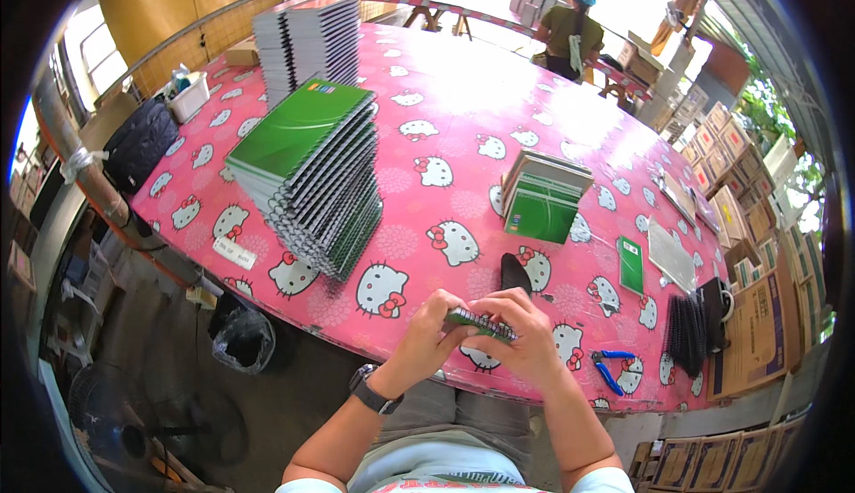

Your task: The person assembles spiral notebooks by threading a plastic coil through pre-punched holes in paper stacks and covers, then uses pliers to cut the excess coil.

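Observation:
Between both hands, close to the table's front edge, is a small green spiral notebook (481, 323) with its coil side showing. My left hand (429, 331), with a dark watch on the wrist, grips one end of it. My right hand (525, 333) has its fingers closed round the other end. Just beyond them lies a black object (514, 274) whose kind I cannot make out. Blue-handled cutters (610, 371) rest to the right. Farther right are a flat green notebook cover (631, 265) and a bundle of black binding coils (686, 337).
A tall stack of green spiral notebooks (307, 172) stands at left, with another notebook stack (307, 43) behind it. Small green pads (543, 199) sit mid-table on the pink patterned tablecloth (436, 119). Cardboard boxes (757, 333) line the right side. A person (570, 34) works far back.

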A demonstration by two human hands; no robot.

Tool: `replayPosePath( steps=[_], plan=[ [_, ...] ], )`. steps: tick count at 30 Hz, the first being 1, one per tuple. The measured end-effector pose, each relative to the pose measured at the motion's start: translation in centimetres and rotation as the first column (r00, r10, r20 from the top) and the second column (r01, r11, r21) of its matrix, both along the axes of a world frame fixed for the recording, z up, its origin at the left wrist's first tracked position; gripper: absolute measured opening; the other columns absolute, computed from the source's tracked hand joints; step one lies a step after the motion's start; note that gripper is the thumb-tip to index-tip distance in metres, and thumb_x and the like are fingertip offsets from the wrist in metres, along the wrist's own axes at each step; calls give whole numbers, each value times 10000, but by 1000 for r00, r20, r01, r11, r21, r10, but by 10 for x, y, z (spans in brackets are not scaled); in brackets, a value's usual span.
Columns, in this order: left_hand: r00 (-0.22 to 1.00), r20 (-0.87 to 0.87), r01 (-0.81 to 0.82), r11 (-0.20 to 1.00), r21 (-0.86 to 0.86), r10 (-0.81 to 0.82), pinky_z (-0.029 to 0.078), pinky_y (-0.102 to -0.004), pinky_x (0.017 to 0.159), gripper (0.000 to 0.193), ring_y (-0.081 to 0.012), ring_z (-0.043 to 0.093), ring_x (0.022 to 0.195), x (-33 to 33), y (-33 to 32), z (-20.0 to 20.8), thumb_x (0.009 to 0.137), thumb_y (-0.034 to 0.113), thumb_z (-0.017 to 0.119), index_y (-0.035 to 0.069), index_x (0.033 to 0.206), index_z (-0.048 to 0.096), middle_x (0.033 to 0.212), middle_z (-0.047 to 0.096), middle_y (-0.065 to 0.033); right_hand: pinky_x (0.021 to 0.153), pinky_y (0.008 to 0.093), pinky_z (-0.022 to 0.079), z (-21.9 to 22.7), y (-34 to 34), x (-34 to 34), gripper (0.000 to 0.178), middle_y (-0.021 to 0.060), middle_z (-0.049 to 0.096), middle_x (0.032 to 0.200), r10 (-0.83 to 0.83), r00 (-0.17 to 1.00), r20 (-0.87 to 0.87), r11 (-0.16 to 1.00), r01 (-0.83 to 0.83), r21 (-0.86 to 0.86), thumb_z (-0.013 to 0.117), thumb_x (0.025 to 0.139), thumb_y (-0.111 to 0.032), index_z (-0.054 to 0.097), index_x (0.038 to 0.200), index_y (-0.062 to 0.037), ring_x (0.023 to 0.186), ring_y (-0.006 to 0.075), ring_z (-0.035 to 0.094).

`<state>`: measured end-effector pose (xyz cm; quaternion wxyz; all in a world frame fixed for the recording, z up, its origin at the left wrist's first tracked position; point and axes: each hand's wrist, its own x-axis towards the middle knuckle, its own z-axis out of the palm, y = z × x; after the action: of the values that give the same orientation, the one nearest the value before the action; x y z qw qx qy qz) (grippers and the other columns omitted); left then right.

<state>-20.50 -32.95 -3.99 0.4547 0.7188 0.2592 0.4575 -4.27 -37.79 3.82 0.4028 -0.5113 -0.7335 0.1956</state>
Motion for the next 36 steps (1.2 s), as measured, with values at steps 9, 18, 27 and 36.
replayPosePath(
  steps=[9, 18, 27, 36],
  plan=[
    [998, 4, -57, 993, 108, 57, 502, -318, 645, 262, -236, 627, 777, -12, -13, 35, 681, -52, 720, 31, 879, 569, 868, 607, -88, 602, 329, 455, 7, -6, -14, 275, 67, 550, 766, 59, 997, -50, 985, -50, 166, 794, 703, -134, 639, 909, -36, 706, 218, 542],
    [991, -83, -84, 975, 207, 103, 498, -359, 708, 264, -273, 612, 827, -26, -22, 57, 652, 12, 752, 47, 853, 584, 837, 615, -92, 597, 333, 446, 14, -10, -20, 271, 57, 546, 761, 116, 993, -15, 957, -107, 269, 804, 687, -126, 619, 864, -40, 673, 221, 530],
    [993, -92, -48, 962, 268, 76, 497, -344, 693, 265, -254, 615, 803, -41, -16, 70, 654, 19, 764, 53, 844, 582, 828, 626, -69, 605, 335, 459, 29, -4, -25, 253, 57, 583, 754, 172, 976, 135, 940, -204, 273, 778, 721, -147, 632, 898, -41, 676, 227, 552],
    [961, -35, -262, 940, 221, 276, 495, -286, 728, 536, -150, 622, 831, -72, -8, 103, 661, 129, 847, 50, 1079, 521, 925, 642, -60, 607, 309, 495, 70, 15, -41, 197, 91, 622, 812, 216, 973, 79, 946, -228, 229, 715, 777, -95, 648, 945, -16, 727, 245, 611]
  ],
)
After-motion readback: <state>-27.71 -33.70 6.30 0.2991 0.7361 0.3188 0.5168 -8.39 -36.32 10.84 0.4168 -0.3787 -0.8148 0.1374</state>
